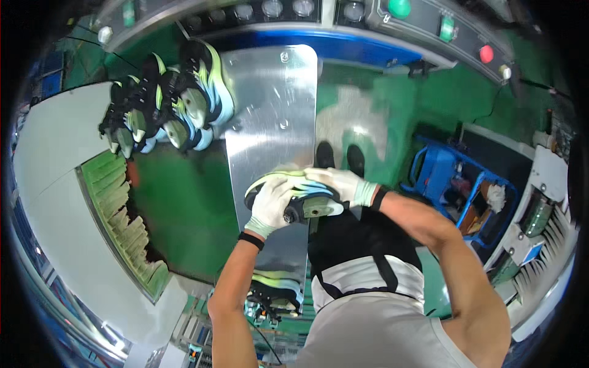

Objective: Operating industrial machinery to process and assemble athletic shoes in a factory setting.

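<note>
Over a long metal plate, a black sports shoe lies on its side between my hands. Its sole is striped yellow-green and light blue, and a grey-green shoe last sticks out of its opening. My left hand, in a white glove, is closed over the shoe at its left part. At the other end, my gloved right hand grips the shoe along the sole edge, with some of its fingers hidden from view.
Several similar shoes with lasts crowd the plate's far left side. More shoes sit near my left elbow. A machine with green slats stands left, a control panel ahead. A blue cart is at right.
</note>
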{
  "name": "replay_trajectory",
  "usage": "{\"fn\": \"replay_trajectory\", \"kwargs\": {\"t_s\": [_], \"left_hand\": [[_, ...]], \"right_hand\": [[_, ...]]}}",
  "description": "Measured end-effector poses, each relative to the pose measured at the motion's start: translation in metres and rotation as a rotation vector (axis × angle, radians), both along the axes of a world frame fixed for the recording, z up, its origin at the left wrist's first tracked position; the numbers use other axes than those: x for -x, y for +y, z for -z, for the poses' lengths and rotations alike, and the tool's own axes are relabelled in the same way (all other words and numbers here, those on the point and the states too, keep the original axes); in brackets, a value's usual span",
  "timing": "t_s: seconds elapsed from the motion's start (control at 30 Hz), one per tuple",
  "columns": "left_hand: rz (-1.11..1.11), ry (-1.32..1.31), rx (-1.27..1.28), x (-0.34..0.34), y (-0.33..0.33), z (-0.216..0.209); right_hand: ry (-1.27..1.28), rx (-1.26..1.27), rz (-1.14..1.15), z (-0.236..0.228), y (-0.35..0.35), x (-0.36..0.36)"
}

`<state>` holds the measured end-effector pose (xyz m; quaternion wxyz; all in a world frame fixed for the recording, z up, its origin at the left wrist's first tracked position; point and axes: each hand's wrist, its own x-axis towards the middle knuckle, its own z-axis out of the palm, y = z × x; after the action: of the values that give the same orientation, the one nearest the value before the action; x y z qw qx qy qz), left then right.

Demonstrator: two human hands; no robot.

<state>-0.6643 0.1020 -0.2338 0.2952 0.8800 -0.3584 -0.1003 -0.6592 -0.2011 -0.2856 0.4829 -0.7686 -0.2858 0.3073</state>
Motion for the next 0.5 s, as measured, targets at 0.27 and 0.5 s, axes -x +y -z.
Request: {"fn": "replay_trajectory", "kwargs": {"t_s": [0.27, 0.5], "left_hand": [[-0.120, 0.286, -0.057, 0.011, -0.009, -0.064], [-0.424, 0.238, -0.197, 0.060, -0.048, -0.111]], "right_hand": [[0.092, 0.142, 0.037, -0.098, -0.009, 0.012], [0.020, 0.300, -0.154, -0.119, 0.023, -0.013]]}}
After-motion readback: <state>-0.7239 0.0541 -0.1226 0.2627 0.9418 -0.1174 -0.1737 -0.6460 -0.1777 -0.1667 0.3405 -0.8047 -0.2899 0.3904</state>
